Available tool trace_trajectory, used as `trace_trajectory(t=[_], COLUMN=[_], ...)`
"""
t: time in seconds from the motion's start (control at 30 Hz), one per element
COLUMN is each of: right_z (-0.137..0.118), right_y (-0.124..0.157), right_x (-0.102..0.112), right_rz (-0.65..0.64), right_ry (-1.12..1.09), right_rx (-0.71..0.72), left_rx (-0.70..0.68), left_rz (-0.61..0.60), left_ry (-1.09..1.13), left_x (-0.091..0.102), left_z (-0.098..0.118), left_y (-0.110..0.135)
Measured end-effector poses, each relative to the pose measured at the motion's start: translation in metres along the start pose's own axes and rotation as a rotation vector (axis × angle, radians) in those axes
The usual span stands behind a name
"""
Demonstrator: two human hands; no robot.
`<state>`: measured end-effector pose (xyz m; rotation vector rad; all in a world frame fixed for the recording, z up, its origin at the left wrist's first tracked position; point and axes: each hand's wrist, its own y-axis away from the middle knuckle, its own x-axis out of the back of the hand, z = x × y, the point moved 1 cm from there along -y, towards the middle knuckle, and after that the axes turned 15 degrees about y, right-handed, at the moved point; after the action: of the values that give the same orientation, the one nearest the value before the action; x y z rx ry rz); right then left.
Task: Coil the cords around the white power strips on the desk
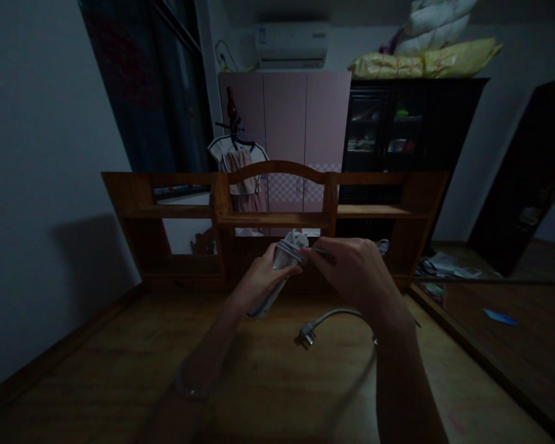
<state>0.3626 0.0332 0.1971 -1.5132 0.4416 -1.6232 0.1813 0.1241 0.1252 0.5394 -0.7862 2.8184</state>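
My left hand (pixel 260 279) is closed around a white power strip (pixel 277 274), held tilted above the wooden desk (pixel 120 376). Several turns of its grey cord (pixel 290 249) are wrapped round the strip's upper end. My right hand (pixel 351 271) pinches the cord right beside the strip's top. The rest of the cord loops down under my right wrist, and its plug (pixel 306 335) hangs loose just over the desk.
A wooden shelf unit (pixel 277 213) stands along the desk's back edge. Behind it are a pink wardrobe (pixel 305 123), a dark cabinet (pixel 398 135) with bundles on top and an air conditioner (pixel 290 44). Papers lie on the floor at right.
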Motion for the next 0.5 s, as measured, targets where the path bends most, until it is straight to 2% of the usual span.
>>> trace_trajectory(t=[0.2, 0.37, 0.5], right_z=[-0.013, -0.003, 0.010], right_y=[0.001, -0.001, 0.000], right_x=[0.002, -0.005, -0.010], right_rz=[-0.076, -0.098, -0.155], right_ry=[-0.038, -0.092, -0.240], right_rx=[0.082, 0.054, 0.013], left_rx=[0.000, -0.049, -0.139], left_rz=[-0.094, -0.182, -0.381], left_ry=[-0.195, -0.421, -0.374], left_x=[-0.027, -0.037, -0.036], left_z=[0.005, 0.006, 0.019], left_y=[0.012, 0.020, 0.031])
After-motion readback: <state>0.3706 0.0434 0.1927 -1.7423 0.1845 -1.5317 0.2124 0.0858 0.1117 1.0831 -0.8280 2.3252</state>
